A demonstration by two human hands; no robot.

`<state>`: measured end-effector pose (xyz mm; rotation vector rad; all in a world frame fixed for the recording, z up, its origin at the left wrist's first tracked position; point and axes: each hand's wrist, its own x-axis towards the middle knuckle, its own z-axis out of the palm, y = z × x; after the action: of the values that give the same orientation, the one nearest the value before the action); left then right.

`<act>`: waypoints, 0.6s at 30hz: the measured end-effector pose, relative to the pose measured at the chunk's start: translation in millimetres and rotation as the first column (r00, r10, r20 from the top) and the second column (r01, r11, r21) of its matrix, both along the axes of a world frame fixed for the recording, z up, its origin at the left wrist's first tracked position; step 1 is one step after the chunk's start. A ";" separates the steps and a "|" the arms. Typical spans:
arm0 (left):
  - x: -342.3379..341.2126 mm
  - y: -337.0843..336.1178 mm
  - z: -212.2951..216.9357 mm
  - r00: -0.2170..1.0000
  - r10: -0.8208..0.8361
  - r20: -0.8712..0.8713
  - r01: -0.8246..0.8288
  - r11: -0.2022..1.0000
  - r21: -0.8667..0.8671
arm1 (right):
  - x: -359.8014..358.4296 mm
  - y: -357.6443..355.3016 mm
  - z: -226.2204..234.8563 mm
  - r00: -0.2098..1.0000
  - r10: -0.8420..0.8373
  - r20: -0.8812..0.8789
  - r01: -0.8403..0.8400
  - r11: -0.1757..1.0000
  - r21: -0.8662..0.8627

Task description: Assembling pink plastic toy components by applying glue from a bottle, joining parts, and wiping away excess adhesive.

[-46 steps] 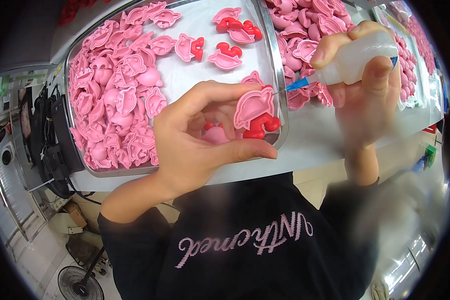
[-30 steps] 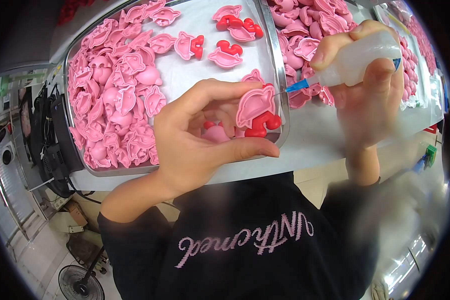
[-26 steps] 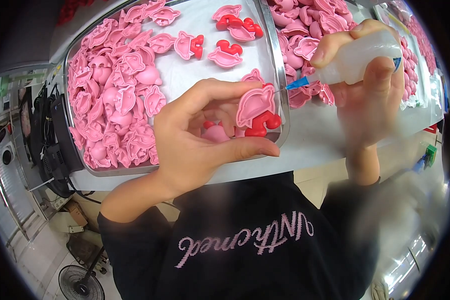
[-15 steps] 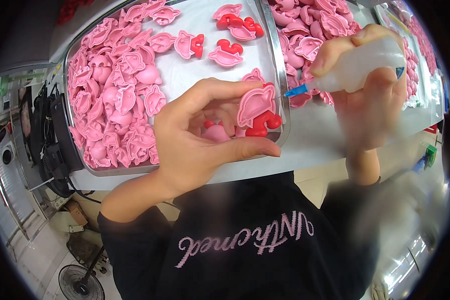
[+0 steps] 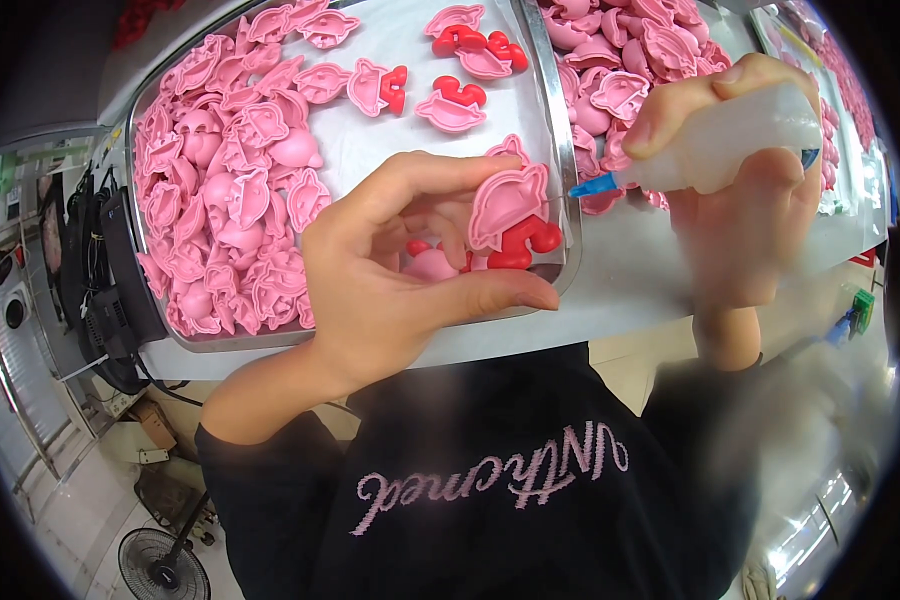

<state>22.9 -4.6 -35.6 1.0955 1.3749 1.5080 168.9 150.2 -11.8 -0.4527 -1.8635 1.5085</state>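
My left hand is closed on a hollow pink plastic shell with a curved red piece at its lower side. The shell's open hollow face shows. In my right hand is a translucent squeeze bottle, tilted so its blue nozzle points left at the shell, with a small gap between them. Beneath my left hand more pink and red pieces lie partly hidden. Further up the metal tray, several pink shells with red pieces rest on white paper.
A large heap of pink shells fills the tray's left side. Behind my right hand another container holds more pink parts. Black cables run beside the table's left end, and a fan stands on the floor at lower left.
My left hand and the pink shell have shifted slightly left, and the shell has turned a little. The squeeze bottle has moved slightly right in my right hand.
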 end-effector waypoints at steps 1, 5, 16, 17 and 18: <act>0.2 0.3 -0.1 1.000 -0.001 0.001 0.001 1.000 0.000 | 0.4 0.8 -1.3 1.000 -0.005 -0.019 0.005 1.000 0.014; 0.2 -0.2 -0.5 1.000 -0.003 -0.001 0.003 1.000 0.009 | 1.6 0.6 0.8 0.999 0.033 0.006 -0.033 0.999 -0.008; 1.0 0.3 -0.6 0.999 0.000 0.034 -0.001 0.999 0.034 | -0.9 -0.8 -1.9 0.997 -0.021 -0.073 0.018 0.999 -0.034; 1.0 -0.4 -0.6 1.000 -0.002 0.030 0.001 1.000 0.024 | -0.2 1.5 -3.8 0.997 -0.017 -0.075 0.015 0.999 -0.035; 1.2 -0.5 -0.4 1.000 -0.008 0.028 0.007 1.000 0.016 | 3.3 5.2 -4.8 0.984 0.076 -0.158 -0.097 0.987 -0.127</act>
<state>24.0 -5.1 -36.0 1.0845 1.3400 1.5262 172.2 155.3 -16.6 -0.3110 -1.6888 1.6854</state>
